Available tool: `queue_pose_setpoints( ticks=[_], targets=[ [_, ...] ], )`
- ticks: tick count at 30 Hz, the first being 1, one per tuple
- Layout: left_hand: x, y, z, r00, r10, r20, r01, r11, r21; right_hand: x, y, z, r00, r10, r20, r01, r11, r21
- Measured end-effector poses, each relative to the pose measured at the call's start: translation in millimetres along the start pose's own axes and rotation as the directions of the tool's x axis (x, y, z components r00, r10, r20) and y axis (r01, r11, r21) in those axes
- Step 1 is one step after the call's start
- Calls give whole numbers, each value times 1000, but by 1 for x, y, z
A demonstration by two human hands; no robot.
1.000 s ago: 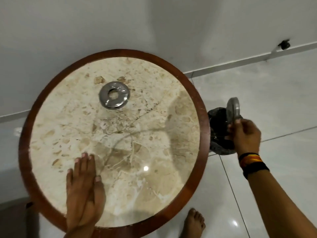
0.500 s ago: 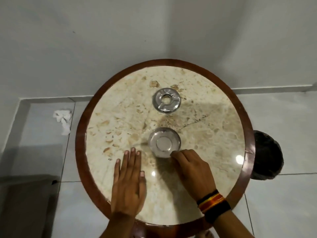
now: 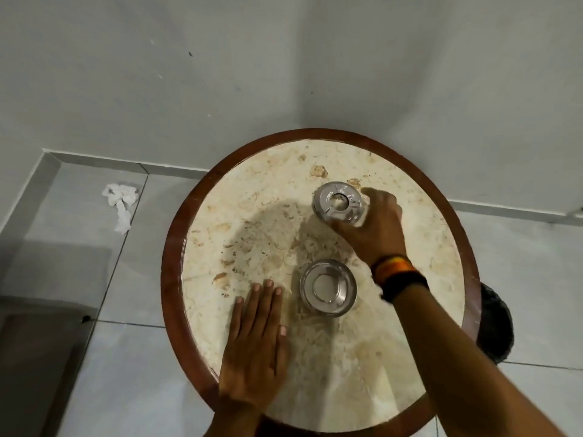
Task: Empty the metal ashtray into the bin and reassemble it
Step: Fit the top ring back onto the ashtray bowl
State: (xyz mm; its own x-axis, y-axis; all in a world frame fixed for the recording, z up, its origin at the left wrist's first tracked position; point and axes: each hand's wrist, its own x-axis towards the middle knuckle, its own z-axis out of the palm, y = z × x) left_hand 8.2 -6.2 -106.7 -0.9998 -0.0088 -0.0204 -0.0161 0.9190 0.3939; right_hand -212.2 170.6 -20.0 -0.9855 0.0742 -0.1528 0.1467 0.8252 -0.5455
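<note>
Gripping ashtray lid (image 3: pixel 339 205) at table's (image 3: pixel 448 247) far side, right hand (image 3: pixel 375 228) fingers pinching its rim | left hand (image 3: pixel 255 342) spread flat | ashtray bowl (image 3: pixel 328 287) between hands | bin (image 3: pixel 495 329) beside table

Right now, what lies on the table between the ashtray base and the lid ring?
Nothing: the head view shows bare marble between the ashtray base and the lid ring, which the right hand grips. The left hand rests flat beside the base.
</note>
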Motion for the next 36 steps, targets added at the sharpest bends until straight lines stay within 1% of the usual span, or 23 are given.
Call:
queue_pose_setpoints(
  ticks=[1,3,5,10,17,22,27,30,32,34,36],
  targets=[
    [0,-1,0,1000,10,-1,-10,1000,-11,22,-12,4,995,54,88,-50,998,-47],
    [0,-2,1,1000,19,-6,-19,999,-27,53,-29,13,966,141,218,-89,968,-233],
    [-1,-2,2,1000,17,-1,-17,1000,-12,67,-41,22,947,199,254,-89,918,-387],
    [-1,-3,4,1000,10,0,-10,1000,-20,81,-48,22,905,305,297,-135,867,-479],
    [-1,-3,5,1000,18,-19,-19,1000,-25,70,-51,15,900,289,326,-97,863,-496],
    [-2,-5,6,998,41,-55,-43,999,-27,67,-49,10,903,241,354,-19,848,-529],
    [-1,-7,8,995,55,-83,-59,997,-47,70,-41,11,884,257,391,-27,862,-506],
    [-1,-5,7,993,68,-96,-74,995,-61,68,-37,13,885,251,392,-15,856,-516],
    [-1,-5,6,993,68,-99,-75,995,-71,60,-34,19,907,213,364,-25,889,-456],
    [-1,-5,4,993,64,-102,-72,994,-77,46,-29,26,947,139,289,-20,926,-377],
    [-1,-4,2,993,54,-104,-61,996,-66,29,-25,31,978,26,209,47,940,-337]
  ],
)
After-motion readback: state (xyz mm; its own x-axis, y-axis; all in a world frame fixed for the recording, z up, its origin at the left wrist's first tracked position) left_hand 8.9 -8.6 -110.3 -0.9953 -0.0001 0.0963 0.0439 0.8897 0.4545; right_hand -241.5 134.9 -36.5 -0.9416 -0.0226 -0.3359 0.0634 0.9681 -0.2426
